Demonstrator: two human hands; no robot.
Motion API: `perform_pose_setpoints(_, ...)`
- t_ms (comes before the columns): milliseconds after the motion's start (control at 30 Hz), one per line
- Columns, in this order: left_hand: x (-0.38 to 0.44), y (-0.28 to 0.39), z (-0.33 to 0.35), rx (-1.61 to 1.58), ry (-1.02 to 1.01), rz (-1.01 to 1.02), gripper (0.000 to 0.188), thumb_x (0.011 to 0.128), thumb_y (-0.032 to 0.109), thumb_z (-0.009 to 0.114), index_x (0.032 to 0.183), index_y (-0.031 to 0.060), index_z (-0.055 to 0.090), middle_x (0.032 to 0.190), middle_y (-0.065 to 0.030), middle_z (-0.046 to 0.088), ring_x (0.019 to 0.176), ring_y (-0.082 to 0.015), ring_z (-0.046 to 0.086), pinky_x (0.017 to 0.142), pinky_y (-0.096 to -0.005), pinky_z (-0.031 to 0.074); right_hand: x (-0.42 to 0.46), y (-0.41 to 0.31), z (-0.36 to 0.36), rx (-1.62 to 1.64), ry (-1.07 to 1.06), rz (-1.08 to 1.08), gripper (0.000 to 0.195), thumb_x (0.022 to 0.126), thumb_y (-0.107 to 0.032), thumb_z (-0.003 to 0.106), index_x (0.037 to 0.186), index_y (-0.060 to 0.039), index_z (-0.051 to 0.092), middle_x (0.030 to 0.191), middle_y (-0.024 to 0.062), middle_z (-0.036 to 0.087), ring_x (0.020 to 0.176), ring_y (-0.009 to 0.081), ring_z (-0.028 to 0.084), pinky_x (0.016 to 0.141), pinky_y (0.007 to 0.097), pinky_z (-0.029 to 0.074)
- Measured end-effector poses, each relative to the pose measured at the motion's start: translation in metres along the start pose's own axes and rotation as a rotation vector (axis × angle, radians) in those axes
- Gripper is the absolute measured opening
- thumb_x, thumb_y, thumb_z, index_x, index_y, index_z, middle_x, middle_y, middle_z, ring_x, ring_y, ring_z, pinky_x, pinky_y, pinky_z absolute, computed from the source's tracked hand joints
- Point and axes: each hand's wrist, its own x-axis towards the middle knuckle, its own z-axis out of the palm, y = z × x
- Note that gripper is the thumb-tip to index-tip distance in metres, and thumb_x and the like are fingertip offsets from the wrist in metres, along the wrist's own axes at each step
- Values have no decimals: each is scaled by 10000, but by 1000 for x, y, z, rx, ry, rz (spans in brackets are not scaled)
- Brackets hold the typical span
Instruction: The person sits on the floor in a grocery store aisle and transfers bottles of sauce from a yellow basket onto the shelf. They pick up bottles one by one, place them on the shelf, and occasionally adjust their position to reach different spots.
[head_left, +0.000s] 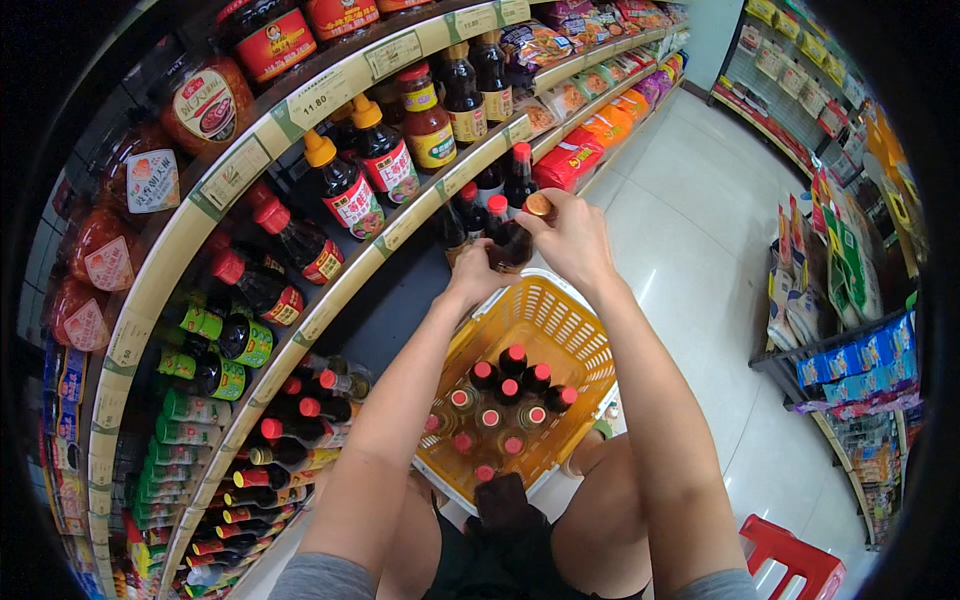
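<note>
Both hands are on a dark glass sauce bottle (512, 244) with an orange-brown cap, held tilted above the far rim of a yellow plastic basket (540, 319). My right hand (566, 232) grips its neck and cap. Lower down, my left hand (474, 270) is around the bottle's body. Just beyond are several dark bottles with red caps (497, 205) on the bottom shelf. Inside the basket, between my legs, stand several red-capped bottles (510, 390), some dark and some clear. The held bottle's base is partly hidden by my left fingers.
Curved store shelves (322, 322) with sauce bottles and jars run along the left. Bagged foods (574, 157) lie on shelves further off. At the right stands a rack (795, 360) with packets. A red plastic stool (791, 559) is at the lower right on the tiled floor (697, 217).
</note>
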Motion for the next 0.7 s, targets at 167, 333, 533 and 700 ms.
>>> perform_pose_setpoints(167, 16, -31, -10, 58, 66, -87, 712, 549, 416, 844, 1024, -35, 564, 960, -145, 647, 884, -215, 635, 789, -303, 492, 19, -1, 44, 30, -32, -56, 246, 763, -167, 692, 911, 19, 630, 721, 193, 623, 688, 312, 624, 634, 358, 468)
perform_pose_setpoints(333, 29, -64, 0, 86, 102, -111, 680, 524, 341, 869, 984, -62, 572, 1020, -200, 639, 943, -296, 632, 820, -335, 505, 31, 15, 77, -29, -87, -46, 263, 737, -149, 708, 910, 31, 625, 709, 215, 607, 686, 353, 616, 643, 379, 475)
perform_pose_setpoints(533, 46, -95, 24, 44, 74, -172, 667, 545, 365, 850, 1000, -44, 585, 1037, -204, 631, 964, -307, 618, 825, -346, 500, 41, 30, 103, -64, -121, -93, 256, 738, -140, 704, 908, 33, 624, 708, 216, 607, 693, 362, 617, 640, 384, 477)
perform_pose_setpoints(700, 55, -107, 31, 49, 43, -95, 605, 569, 364, 827, 1020, 23, 611, 1051, -176, 637, 973, -295, 614, 820, -370, 493, 49, 37, 112, -50, -134, -99, 252, 736, -134, 704, 899, 40, 623, 729, 232, 608, 719, 382, 612, 654, 392, 479)
